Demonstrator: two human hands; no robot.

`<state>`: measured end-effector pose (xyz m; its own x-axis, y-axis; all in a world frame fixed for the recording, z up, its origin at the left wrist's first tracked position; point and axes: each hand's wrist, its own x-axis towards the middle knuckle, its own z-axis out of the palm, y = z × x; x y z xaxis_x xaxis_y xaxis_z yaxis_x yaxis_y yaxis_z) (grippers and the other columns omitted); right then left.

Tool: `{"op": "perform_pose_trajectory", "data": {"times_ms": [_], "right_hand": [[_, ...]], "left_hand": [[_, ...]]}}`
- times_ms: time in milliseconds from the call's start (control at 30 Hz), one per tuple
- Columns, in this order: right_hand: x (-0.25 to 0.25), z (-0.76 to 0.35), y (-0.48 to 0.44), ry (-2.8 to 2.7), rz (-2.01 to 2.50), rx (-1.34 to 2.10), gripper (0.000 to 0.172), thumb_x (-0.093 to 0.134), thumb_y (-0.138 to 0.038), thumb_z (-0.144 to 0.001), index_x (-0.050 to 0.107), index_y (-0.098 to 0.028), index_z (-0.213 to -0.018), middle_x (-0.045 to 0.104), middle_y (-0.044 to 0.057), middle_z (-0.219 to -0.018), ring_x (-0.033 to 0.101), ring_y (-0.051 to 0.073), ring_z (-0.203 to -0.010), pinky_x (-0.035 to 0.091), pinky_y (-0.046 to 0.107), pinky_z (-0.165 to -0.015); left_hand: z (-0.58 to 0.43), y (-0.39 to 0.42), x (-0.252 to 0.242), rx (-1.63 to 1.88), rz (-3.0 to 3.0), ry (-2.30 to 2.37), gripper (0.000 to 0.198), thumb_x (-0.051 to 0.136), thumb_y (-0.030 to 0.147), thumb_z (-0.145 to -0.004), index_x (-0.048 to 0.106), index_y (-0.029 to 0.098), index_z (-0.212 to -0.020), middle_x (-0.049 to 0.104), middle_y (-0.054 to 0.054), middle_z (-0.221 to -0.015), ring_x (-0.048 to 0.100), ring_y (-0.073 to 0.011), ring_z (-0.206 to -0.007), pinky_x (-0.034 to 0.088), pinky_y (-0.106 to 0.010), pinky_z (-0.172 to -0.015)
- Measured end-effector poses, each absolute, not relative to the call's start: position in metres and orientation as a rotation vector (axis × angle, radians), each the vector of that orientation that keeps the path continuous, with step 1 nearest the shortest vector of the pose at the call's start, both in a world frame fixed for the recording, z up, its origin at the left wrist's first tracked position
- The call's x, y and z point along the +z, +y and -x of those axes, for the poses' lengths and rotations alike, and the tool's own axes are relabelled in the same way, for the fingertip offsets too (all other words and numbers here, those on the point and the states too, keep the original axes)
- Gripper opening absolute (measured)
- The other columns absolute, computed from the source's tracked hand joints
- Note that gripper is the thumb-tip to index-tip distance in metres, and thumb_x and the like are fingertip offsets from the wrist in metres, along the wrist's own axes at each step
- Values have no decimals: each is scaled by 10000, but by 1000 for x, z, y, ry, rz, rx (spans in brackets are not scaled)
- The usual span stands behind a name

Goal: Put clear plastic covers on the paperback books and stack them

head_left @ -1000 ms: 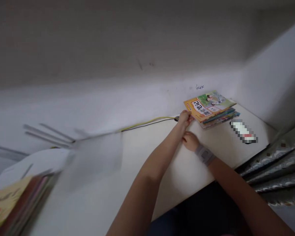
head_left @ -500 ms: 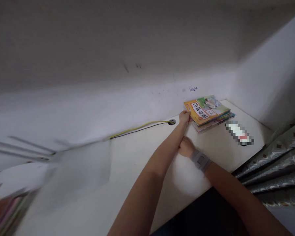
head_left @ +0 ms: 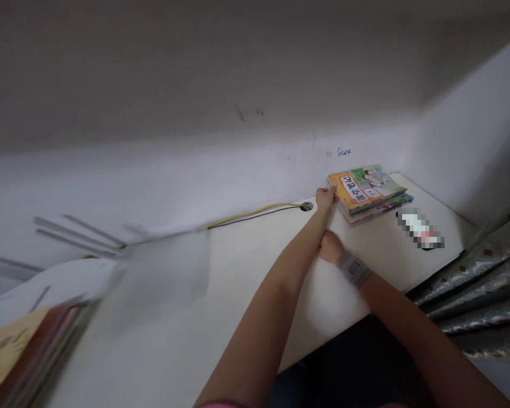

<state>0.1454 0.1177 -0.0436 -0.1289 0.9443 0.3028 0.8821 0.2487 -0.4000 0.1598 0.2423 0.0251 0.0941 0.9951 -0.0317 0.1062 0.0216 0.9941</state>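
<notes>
My left hand [head_left: 326, 196] is at the left end of a stack of books [head_left: 368, 190], its fingers curled against the edge. The top book has an orange, green and white cover with a drawn picture, and thinner books lie beneath it. My right hand [head_left: 331, 246], with a grey band [head_left: 353, 270] on its wrist, is low over the white tabletop beside my left forearm. It looks curled, but its fingertips are partly hidden and blurred, so what it holds, if anything, does not show.
A phone with a blurred-out screen [head_left: 420, 228] lies right of the stack. Yellow and black cables [head_left: 255, 212] run along the wall into a round hole [head_left: 306, 206]. More books [head_left: 29, 351] stand at lower left; a patterned curtain [head_left: 484, 283] hangs at right.
The view has turned slightly left, so everything sits further right in the picture and more of the books at lower left shows. Both hands keep about the same place beside the stack.
</notes>
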Motion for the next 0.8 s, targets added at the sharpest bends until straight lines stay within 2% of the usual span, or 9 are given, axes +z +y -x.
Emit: {"op": "perform_pose_trajectory", "data": {"times_ms": [100, 200, 267, 333, 433, 533, 600, 800], "right_hand": [[-42, -146, 117, -2060, 1597, 137, 199, 504, -138, -835, 687, -171, -905, 686, 89, -958, 592, 194, -939, 432, 297, -859], [-43, -147, 117, -2075, 1542, 104, 197, 479, -164, -869, 670, -172, -915, 671, 74, -980, 573, 178, -952, 419, 292, -884], [-45, -148, 118, -2086, 1514, 87, 188, 479, -168, -870, 662, -167, -914, 665, 77, -978, 569, 180, -949, 420, 297, -886], [-48, -149, 118, -2099, 1483, 75, 190, 474, -168, -869, 657, -171, -919, 660, 79, -982, 569, 184, -954, 422, 304, -885], [-53, -151, 119, -2106, 1447, 60, 213, 448, -169, -867, 657, -171, -911, 653, 96, -983, 568, 200, -962, 433, 321, -878], [-56, -154, 118, -2113, 1415, 49, 229, 446, -184, -850, 659, -167, -934, 649, 112, -992, 568, 226, -969, 433, 361, -895], [-58, -155, 117, -2120, 1395, 43, 247, 442, -196, -843, 661, -169, -954, 646, 120, -1004, 569, 239, -973, 435, 383, -902], [-61, -156, 114, -2124, 1380, 2, 283, 434, -224, -833, 665, -166, -986, 644, 142, -1045, 576, 260, -1001, 449, 412, -913]], "left_hand": [[-128, 225, 44, 1124, -1430, 1168, 126, 558, 221, -837, 537, 142, -933, 606, -97, -939, 607, -146, -778, 476, -288, -749], [-70, 190, 57, 1174, -1699, 1049, 199, 656, 169, -739, 601, 179, -930, 590, -95, -1105, 543, -203, -1057, 411, -326, -941], [-22, 159, 55, 1071, -2213, 884, 184, 586, 218, -799, 620, 186, -977, 585, -115, -1142, 490, -244, -1146, 367, -395, -1006], [28, 129, 47, 867, -2542, 894, 189, 524, 258, -848, 634, 209, -993, 591, -119, -1160, 495, -254, -1143, 374, -418, -999], [101, 100, 31, 674, -2674, 1332, 229, 453, 244, -883, 642, 207, -1008, 596, -130, -1183, 491, -274, -1155, 381, -439, -989], [161, 92, 20, 454, -2451, 1958, 283, 474, 224, -867, 600, 183, -1117, 555, -146, -1272, 452, -295, -1213, 368, -441, -1005], [189, 93, 14, 326, -2262, 2210, 345, 496, 244, -857, 551, 151, -1184, 508, -172, -1330, 426, -314, -1245, 365, -443, -1004], [218, 96, 2, 262, -2079, 2382, 383, 502, 296, -855, 512, 106, -1187, 455, -216, -1365, 426, -339, -1253, 388, -413, -965]]}}
